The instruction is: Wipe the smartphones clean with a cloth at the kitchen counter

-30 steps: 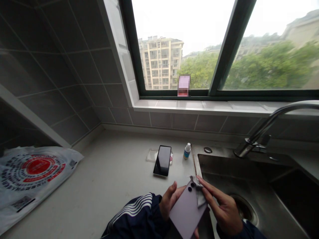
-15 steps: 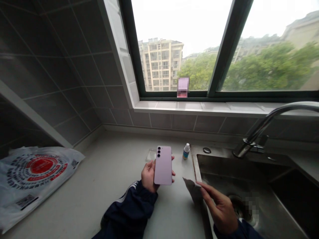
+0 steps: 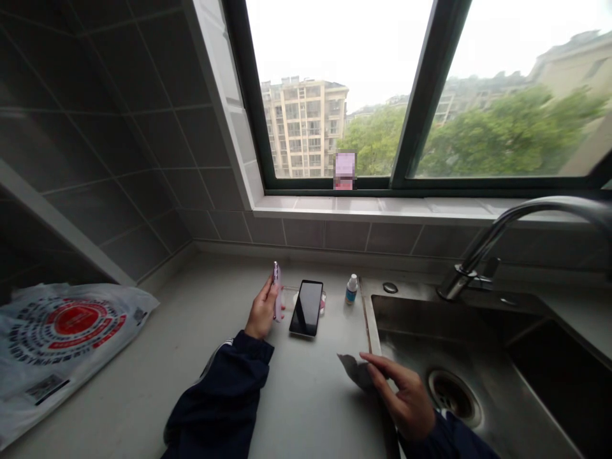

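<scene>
Lilac phone [image 3: 277, 292] stands edge-up in the left hand [image 3: 261, 309], fingers closed round it; contact with the bench [image 3: 210, 357] cannot be told. Just right of it, a black-screened phone [image 3: 306, 308] lies partly over a clear case [image 3: 290, 298]. Right hand [image 3: 399, 392]: fingers pinched on a grey cloth [image 3: 354, 370]. White-capped bottle [image 3: 351, 291] upright near the sink [image 3: 430, 312].

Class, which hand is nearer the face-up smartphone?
Left. The left hand is just left of the face-up smartphone; the right hand is farther, to its right and lower in view.
</scene>
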Motion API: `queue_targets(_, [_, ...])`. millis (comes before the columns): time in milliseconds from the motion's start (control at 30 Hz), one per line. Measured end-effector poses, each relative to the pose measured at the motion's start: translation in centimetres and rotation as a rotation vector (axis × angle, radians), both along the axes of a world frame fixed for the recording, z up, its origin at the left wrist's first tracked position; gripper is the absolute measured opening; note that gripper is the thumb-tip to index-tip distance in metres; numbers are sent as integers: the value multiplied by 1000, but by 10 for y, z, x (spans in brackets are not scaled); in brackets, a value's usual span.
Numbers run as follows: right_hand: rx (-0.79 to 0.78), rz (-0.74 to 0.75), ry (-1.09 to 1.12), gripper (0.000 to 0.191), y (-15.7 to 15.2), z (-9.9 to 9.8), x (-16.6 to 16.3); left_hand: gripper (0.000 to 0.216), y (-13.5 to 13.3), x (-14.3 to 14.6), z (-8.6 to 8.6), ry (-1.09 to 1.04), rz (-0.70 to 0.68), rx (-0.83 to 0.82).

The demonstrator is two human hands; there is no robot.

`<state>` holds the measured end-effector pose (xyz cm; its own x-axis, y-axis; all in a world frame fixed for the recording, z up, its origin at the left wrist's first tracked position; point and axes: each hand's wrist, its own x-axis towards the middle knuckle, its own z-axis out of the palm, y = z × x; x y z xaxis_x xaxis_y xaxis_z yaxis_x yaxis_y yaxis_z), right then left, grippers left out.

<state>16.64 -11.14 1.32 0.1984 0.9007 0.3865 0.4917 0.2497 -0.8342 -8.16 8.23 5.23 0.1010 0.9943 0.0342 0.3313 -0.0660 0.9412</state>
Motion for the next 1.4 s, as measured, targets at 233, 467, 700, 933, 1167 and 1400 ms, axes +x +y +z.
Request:
queue_targets(233, [-31, 46, 12, 24, 0, -5, 1, 60, 9, 5, -2, 512, 100, 148])
queue_targets(467, [-22, 56, 2, 23, 0, -5, 1, 60, 20, 21, -12, 810, 125, 142])
queue_targets(700, [-23, 100, -52, 24, 0, -3, 3, 61, 26, 27, -17, 944, 160, 139])
queue_targets(933, [-21, 105, -75, 24, 0, -2, 3, 57, 23, 30, -24, 995, 178, 163])
queue_targets(1167, [-30, 72, -33, 25, -1, -3, 1, 54, 11, 26, -20, 982, 163, 224])
queue_targets(1400, [-29, 70, -16, 27, 0, -5, -1, 46, -19, 43, -10, 964, 7, 379])
